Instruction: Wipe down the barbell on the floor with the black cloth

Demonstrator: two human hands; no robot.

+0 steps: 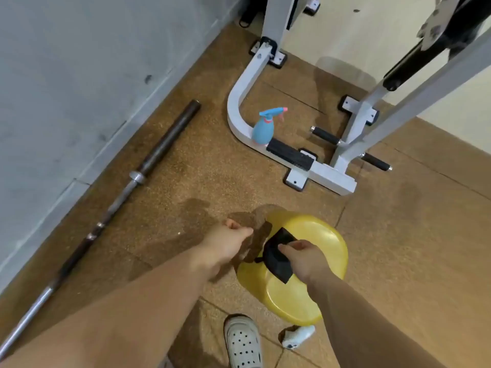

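One barbell (100,224), one black cloth (273,261)

Both arms are reaching downward; the left hand (228,241) is curling empty, and the right hand (304,258) is gripping the black cloth (273,261).

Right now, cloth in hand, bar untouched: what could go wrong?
1. Dark, wet-looking patches on the floor lie between the shoe and the barbell: possible slip.
2. The barbell lies close along the wall; its wall side may be hard to wipe.
3. The barbell is round and could roll when rubbed.
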